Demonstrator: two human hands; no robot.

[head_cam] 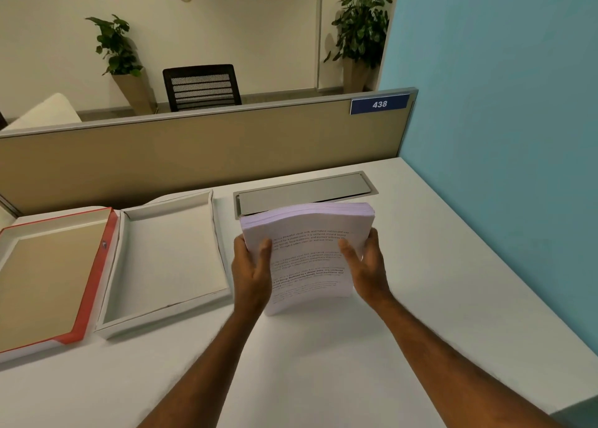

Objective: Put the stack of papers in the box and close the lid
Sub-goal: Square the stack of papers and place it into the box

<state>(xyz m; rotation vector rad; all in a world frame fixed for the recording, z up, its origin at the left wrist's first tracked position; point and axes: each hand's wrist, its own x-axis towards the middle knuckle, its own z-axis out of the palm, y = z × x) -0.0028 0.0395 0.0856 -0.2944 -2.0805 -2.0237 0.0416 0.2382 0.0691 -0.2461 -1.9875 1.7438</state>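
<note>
A thick stack of printed white papers (307,253) stands on its lower edge on the white desk, tilted back toward me. My left hand (250,274) grips its left side and my right hand (367,266) grips its right side. To the left of the stack lies the shallow white box (168,311), open and with nothing inside. Its lid (94,282), red-edged with a tan inside, lies upside down further left, touching the box.
A grey metal cable flap (304,191) is set into the desk (420,298) just behind the stack. A tan partition (194,149) closes the back of the desk and a blue wall (501,104) runs along the right. Beyond stand a black chair and potted plants.
</note>
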